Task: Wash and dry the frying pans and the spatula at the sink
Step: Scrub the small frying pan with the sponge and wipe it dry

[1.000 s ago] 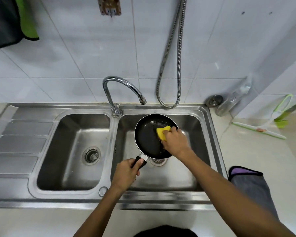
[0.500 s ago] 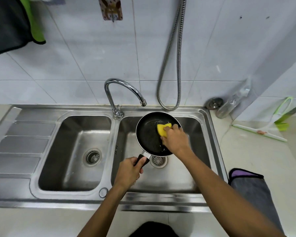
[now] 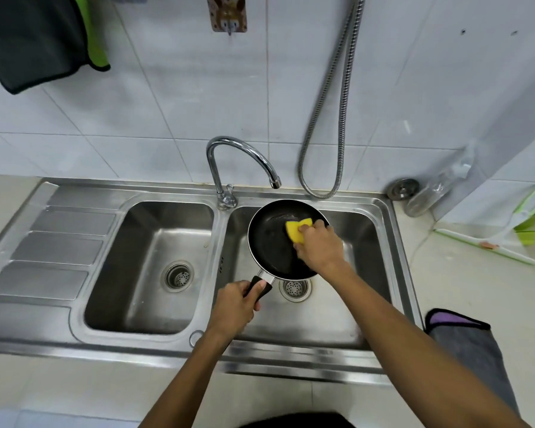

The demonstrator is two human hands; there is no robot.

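The black handle of the frying pan (image 3: pixel 275 242) is gripped by the left hand (image 3: pixel 233 307), and a yellow sponge (image 3: pixel 297 231) is pressed inside the pan by the right hand's (image 3: pixel 320 247) curled fingers. The pan is held above the right basin of the sink (image 3: pixel 380 242), beneath the faucet (image 3: pixel 238 152).

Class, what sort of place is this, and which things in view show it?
Most likely a home kitchen's washing-up spot: a stainless-steel double-bowl sink with a curved chrome tap against white wall tiles, and a black non-stick frying pan with a yellow sponge held inside it.
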